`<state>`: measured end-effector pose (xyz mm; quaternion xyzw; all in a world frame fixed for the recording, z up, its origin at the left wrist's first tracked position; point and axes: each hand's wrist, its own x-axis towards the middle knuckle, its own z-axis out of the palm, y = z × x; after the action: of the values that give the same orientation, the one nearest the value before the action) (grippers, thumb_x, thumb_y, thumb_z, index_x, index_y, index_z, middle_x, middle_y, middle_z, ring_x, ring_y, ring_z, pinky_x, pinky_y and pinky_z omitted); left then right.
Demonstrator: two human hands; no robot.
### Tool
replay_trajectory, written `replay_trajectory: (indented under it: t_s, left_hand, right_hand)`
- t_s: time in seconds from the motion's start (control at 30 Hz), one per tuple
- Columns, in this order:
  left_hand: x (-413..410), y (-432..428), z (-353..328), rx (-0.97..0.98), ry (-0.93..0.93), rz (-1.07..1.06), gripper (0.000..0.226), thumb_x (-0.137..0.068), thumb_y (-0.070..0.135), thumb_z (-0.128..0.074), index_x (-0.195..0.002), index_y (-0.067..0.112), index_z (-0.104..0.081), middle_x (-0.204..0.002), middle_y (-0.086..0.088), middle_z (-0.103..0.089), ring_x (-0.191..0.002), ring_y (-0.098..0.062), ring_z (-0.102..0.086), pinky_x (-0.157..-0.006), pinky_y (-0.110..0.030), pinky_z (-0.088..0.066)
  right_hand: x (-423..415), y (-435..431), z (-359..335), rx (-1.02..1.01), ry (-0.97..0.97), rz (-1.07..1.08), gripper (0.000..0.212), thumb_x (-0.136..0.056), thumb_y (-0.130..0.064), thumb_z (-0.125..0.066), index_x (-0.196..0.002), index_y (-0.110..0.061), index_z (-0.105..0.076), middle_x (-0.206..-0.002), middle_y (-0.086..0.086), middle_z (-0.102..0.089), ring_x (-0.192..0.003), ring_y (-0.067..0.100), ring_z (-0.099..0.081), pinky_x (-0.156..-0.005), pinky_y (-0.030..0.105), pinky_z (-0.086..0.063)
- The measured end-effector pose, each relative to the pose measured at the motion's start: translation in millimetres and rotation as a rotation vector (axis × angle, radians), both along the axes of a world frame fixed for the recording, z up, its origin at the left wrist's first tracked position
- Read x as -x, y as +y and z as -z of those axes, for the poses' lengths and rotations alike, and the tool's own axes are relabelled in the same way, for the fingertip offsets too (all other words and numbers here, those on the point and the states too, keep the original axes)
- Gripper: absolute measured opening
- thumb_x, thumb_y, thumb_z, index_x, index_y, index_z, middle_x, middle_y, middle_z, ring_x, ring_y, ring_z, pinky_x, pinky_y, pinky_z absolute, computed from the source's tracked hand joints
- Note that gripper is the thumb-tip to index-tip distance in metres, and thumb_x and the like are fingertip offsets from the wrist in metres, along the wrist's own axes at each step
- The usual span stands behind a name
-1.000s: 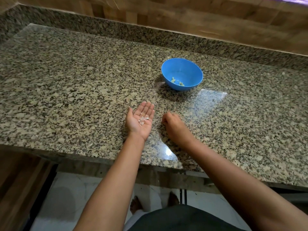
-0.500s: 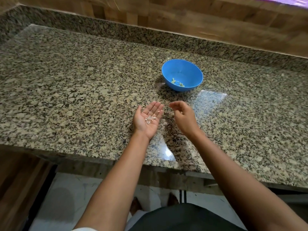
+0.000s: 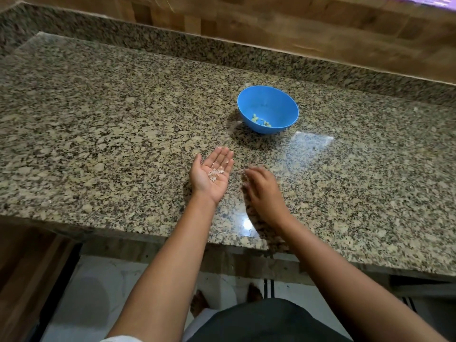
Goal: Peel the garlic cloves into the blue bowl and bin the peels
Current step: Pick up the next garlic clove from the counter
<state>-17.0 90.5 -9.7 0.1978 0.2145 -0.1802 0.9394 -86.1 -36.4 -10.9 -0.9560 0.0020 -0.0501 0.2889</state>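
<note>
Counter: a speckled granite counter is seen from above, its near edge running across the lower half of the view and a raised granite strip along its far edge.
Blue bowl: the blue bowl is set upright on the counter, right of the middle and closer to the far edge than to the near one.
Garlic cloves: a few pale peeled garlic cloves are gathered at the bottom of the bowl.
Left hand: the left hand is held flat and palm up above the counter, between the bowl and the near edge, with the fingers straight and pointed toward the bowl.
Peels: a small heap of thin whitish peels is carried in the middle of that upturned palm.
Right hand: the right hand is held just beside the left one, apart from it, back upward, with the fingers loosely stretched out. It is blurred, so contact with the counter cannot be told.
Wall: brown wood panelling is seen behind the far edge.
Floor: a pale floor is seen below the near edge.
</note>
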Motion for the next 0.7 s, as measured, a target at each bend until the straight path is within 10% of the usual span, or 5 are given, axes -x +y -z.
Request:
replay_trajectory:
  t_s: [0.17,0.5,0.7]
  left_hand:
    - [0,3,-1,0.018,0.014,-0.004,0.056,-0.101,0.040,-0.027,-0.113,-0.006,-0.056,-0.114,-0.025,-0.062,-0.112,-0.034,-0.059,-0.101,-0.040,-0.045]
    - [-1,2,-1,0.008,0.011,-0.005,0.056,-0.101,0.041,-0.026,-0.112,-0.004,-0.057,-0.114,-0.024,-0.062,-0.112,-0.033,-0.059,-0.101,-0.040,-0.045]
    - [3,3,-1,0.000,0.010,-0.007,0.056,-0.100,0.042,-0.029,-0.113,-0.005,-0.057,-0.113,-0.025,-0.063,-0.111,-0.034,-0.060,-0.098,-0.040,-0.047]
  right_hand:
    - [-33,-8,-21,0.075,0.168,-0.074,0.026,-0.090,-0.013,-0.058,-0.116,-0.006,-0.059,-0.112,0.006,-0.055,-0.105,0.019,-0.051,-0.095,0.025,-0.042]
    - [-37,0,-20,0.117,0.232,-0.095,0.014,-0.096,-0.010,-0.043,-0.091,-0.010,-0.057,-0.090,-0.003,-0.052,-0.083,0.012,-0.046,-0.066,0.014,-0.035]
    - [-32,11,-16,0.330,0.228,-0.093,0.018,-0.091,0.001,-0.044,-0.104,-0.005,-0.054,-0.109,0.010,-0.054,-0.098,0.019,-0.048,-0.091,0.026,-0.042]
